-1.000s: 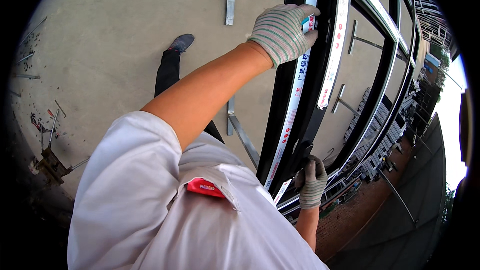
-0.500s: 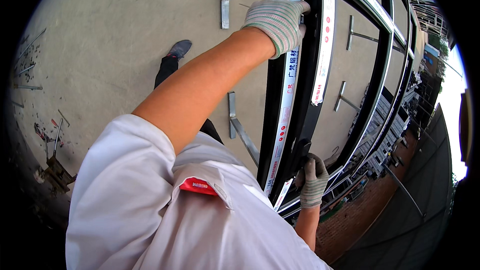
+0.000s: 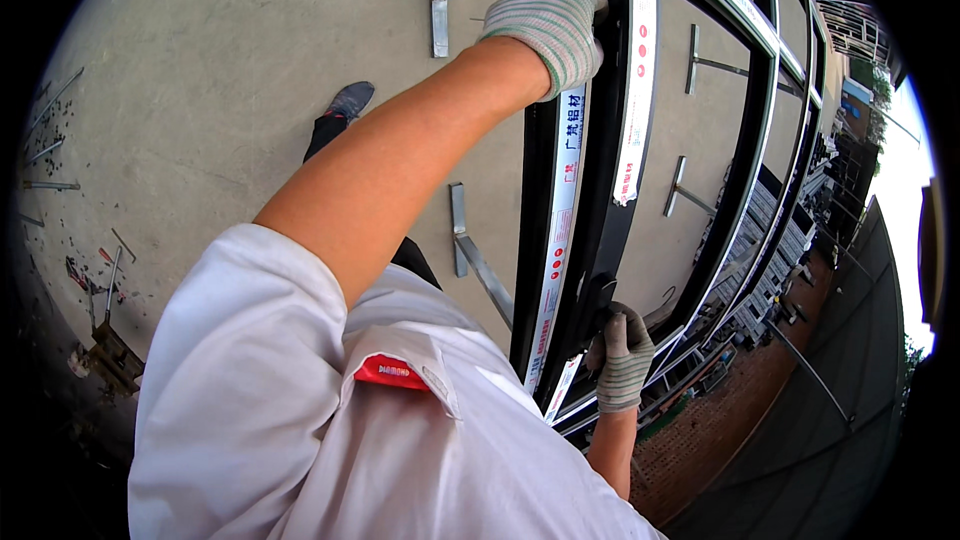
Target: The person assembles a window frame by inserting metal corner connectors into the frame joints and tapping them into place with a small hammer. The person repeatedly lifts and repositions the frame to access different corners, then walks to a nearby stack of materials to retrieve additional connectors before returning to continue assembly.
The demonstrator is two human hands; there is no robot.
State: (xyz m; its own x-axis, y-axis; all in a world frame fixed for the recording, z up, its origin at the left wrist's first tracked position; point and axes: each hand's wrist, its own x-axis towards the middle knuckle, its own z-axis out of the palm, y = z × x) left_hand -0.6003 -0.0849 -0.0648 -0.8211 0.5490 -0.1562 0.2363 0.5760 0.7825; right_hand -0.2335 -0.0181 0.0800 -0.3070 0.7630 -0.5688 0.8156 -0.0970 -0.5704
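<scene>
A long black metal frame (image 3: 592, 210), like a window or door frame, runs away from my body with printed protective film strips along its bars. My left hand (image 3: 550, 35), in a striped knit glove, is wrapped over the bar toward its far end, its fingertips curled down the inner side and partly hidden. Close to my body on the right, my gloved right hand (image 3: 625, 355) is closed against the frame's near end. Just beyond its fingers sits a small dark fitting (image 3: 602, 288). Whatever those fingers pinch is hidden.
Metal stands (image 3: 470, 250) with T-shaped ends show around and under the frame. More barred framework (image 3: 770, 130) stretches to the right, with stacked profiles (image 3: 765, 240) past it. Tools and scraps (image 3: 108, 290) lie on the concrete floor at far left.
The whole view has shifted slightly, so the frame appears a little further left. Both hands keep their places on the frame.
</scene>
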